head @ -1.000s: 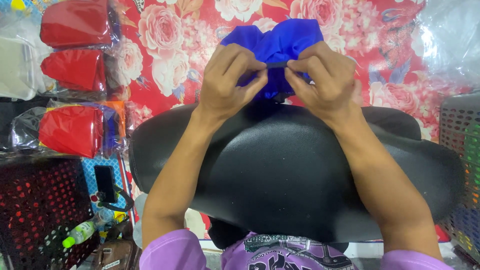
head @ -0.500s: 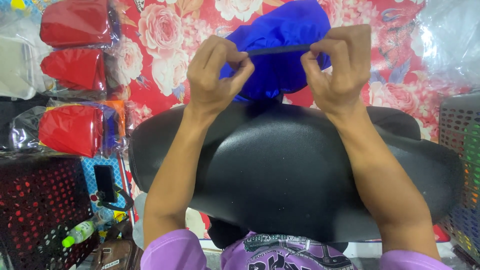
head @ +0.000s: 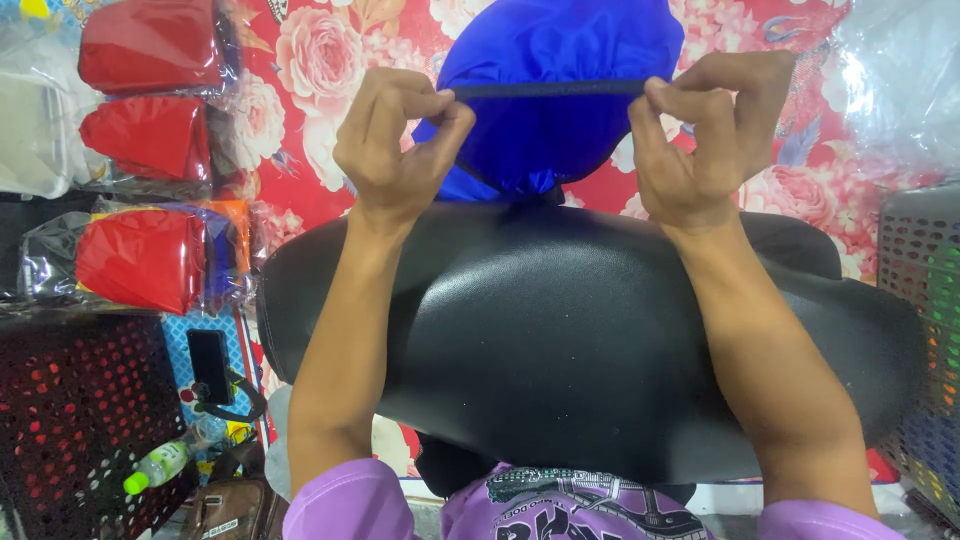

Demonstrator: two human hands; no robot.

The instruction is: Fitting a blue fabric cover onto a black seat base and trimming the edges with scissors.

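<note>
A blue fabric cover with a dark elastic hem is stretched wide between my two hands, above the far end of a black motorcycle seat. My left hand pinches the hem on the left. My right hand pinches it on the right. The cover's lower edge touches the seat's narrow far tip. The seat lies across in front of me, its wide end toward my purple shirt.
Red seat covers in clear plastic bags lie stacked at the left. A black perforated basket and a green-capped bottle sit at lower left, a phone beside them. Another basket stands at right. A red floral cloth lies underneath.
My hands have risen and moved apart, opening the bunched blue cover and stretching its elastic hem taut between them.
</note>
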